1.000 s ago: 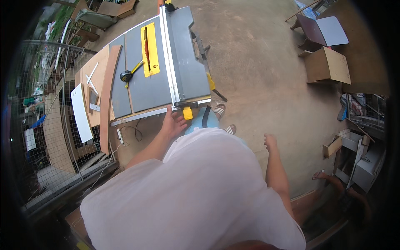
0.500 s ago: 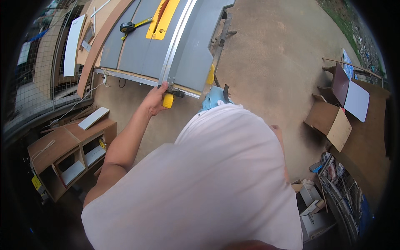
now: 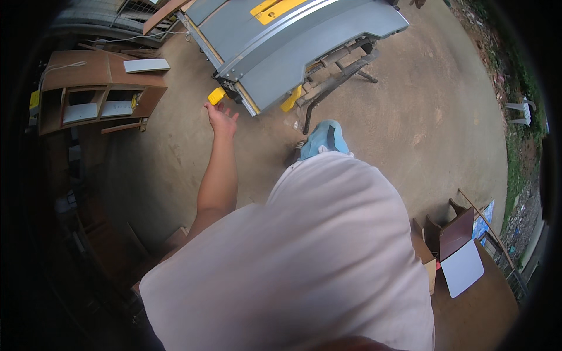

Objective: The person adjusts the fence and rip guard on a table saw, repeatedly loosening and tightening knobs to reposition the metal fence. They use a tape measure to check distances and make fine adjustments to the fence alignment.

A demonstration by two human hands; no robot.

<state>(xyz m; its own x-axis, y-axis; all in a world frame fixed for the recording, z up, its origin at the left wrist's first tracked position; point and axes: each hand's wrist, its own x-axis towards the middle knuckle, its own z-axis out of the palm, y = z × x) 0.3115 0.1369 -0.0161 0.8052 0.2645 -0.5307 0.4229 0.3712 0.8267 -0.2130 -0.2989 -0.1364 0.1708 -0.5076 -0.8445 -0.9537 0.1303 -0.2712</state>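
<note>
A concrete floor [image 3: 427,134] spreads beneath the grey saw table [image 3: 293,55], whose yellow lever [image 3: 217,95] juts out at the near end of the metal fence [image 3: 266,41]. Our left hand [image 3: 222,121] is just below that lever, fingers parted and loosely curled, gripping nothing; whether a fingertip touches it, we cannot tell. Our right hand is out of view. A careless knock on the lever could pinch our bare fingers or nudge the fence askew.
</note>
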